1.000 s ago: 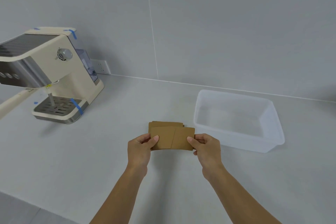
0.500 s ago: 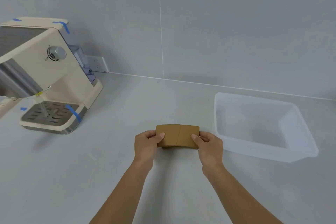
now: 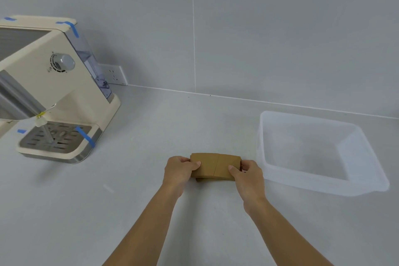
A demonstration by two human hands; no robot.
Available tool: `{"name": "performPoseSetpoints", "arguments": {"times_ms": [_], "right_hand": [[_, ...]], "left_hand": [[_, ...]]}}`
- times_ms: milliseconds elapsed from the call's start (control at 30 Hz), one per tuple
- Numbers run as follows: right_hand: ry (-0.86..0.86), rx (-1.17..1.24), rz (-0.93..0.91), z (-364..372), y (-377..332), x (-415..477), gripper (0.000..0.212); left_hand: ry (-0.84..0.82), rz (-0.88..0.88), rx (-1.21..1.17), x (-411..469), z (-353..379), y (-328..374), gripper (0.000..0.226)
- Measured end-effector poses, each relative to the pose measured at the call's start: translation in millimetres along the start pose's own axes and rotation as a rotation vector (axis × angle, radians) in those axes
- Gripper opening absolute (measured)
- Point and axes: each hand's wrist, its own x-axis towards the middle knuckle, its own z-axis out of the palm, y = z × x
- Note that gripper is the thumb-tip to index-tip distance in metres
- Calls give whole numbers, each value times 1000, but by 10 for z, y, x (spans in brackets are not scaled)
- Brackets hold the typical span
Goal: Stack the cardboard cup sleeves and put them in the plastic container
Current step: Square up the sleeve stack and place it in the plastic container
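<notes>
Gripping a small pile of sleeves (image 3: 216,166) from both ends, a person squares the cardboard over the middle of the worktop (image 3: 129,211). The left hand (image 3: 180,170) is clamped on the pile's left end and the right hand (image 3: 248,176) on its right, thumbs on top, fingers underneath. A lower sleeve peeks out at the pile's near edge, so the stack is not yet flush.

The container (image 3: 323,188) sits empty just to the right of the hands, toward the worktop's right edge, its open mouth facing up and nothing between it and the pile. The likely trouble lies in the carry: with the pile pinched only at the ends, a loosened grip could let a bottom sleeve slip free, or the flat cardboard could fan apart on release.

A coffee machine (image 3: 49,93) stands at the worktop's far left corner, well apart, with a wall socket (image 3: 115,74) behind it.
</notes>
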Motion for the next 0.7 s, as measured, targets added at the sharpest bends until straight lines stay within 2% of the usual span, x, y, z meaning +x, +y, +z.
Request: {"name": "performPoseSetpoints", "arguments": {"times_ms": [67,133,267,333,433,600,700], "right_hand": [[2,-38,50,15,3,-3,44],[-7,-20,106,0,-19,-7,56],[-90,84,210,-65,-79,63,69],[-129,119,246,-103,-98,95,62],[-156,123,266,-150,-104,112,41],[-275,197,303,-242,-131,103,32],[-338,213,251,-283,-125,72,25]], "left_hand": [[-41,-28,4,2,-18,50,13],[-80,-67,-23,9,-31,89,12],[-147,-137,-14,37,-31,130,27],[-207,-164,-7,46,-20,138,29],[-261,-176,24,62,-23,159,32],[-401,-236,-17,76,-129,181,32],[-454,-166,4,58,-204,138,30]]}}
